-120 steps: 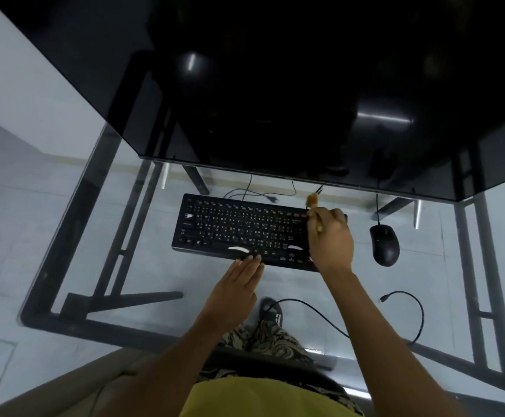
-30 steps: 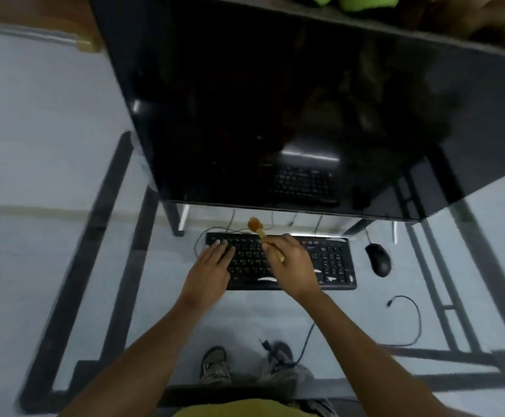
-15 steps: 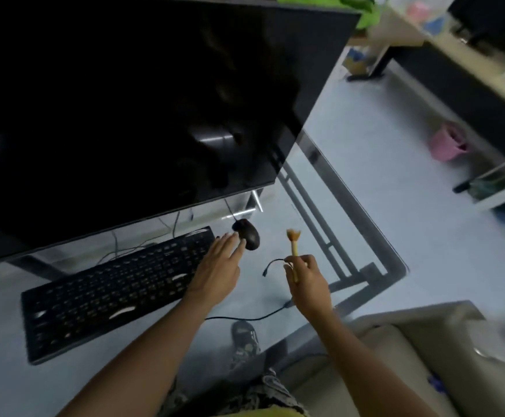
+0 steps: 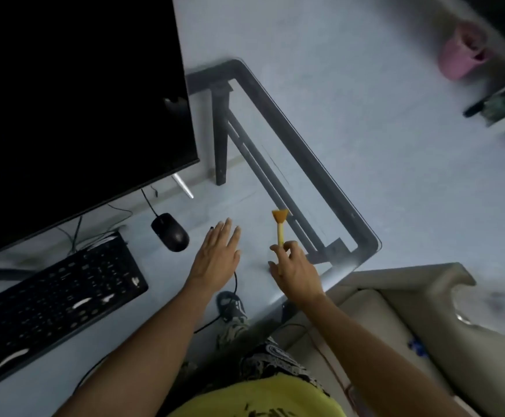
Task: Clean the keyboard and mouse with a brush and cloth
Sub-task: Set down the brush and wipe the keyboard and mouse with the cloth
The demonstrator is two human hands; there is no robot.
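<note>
dim, cool light; motion blur smears the right edge, wide-angle bending, monitor (image 4: 73,100) nearly pure black.

Glass desk (image 4: 329,164) seen from above. Right hand (image 4: 297,270) pinching small yellow brush (image 4: 280,225), bristles up and away, over desk's right end. Left hand (image 4: 218,254) flat, fingers spread, just right of black mouse (image 4: 170,232), not touching it. Black keyboard (image 4: 49,299) lower left, angled. Dark monitor (image 4: 76,100) fills upper left. Pink bin (image 4: 462,52) on floor far right, blurred.

One keyboard (image 4: 55,299), one mouse (image 4: 170,232), one brush (image 4: 280,224), one monitor (image 4: 73,100), two hands.
</note>
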